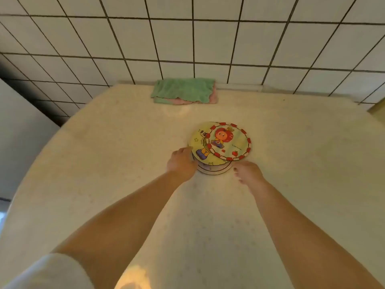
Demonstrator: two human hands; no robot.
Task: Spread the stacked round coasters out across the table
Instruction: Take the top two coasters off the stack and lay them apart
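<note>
A stack of round coasters (212, 168) stands on the cream table (104, 163), a little right of centre. The top coaster (231, 140) has a red-checked rim and a cartoon figure, and it sits shifted right off the stack. Under it shows a yellow-green coaster (201, 140) with stars. My left hand (181, 163) presses against the stack's left side, fingers curled at the edge of the upper coasters. My right hand (249, 171) rests at the stack's near right edge, fingertips touching the lower coasters; whether it grips anything is unclear.
A folded green cloth (183, 89) lies over a pink one (213, 99) at the table's far edge, against the white tiled wall (208, 38). A grey surface (20, 132) stands to the left of the table.
</note>
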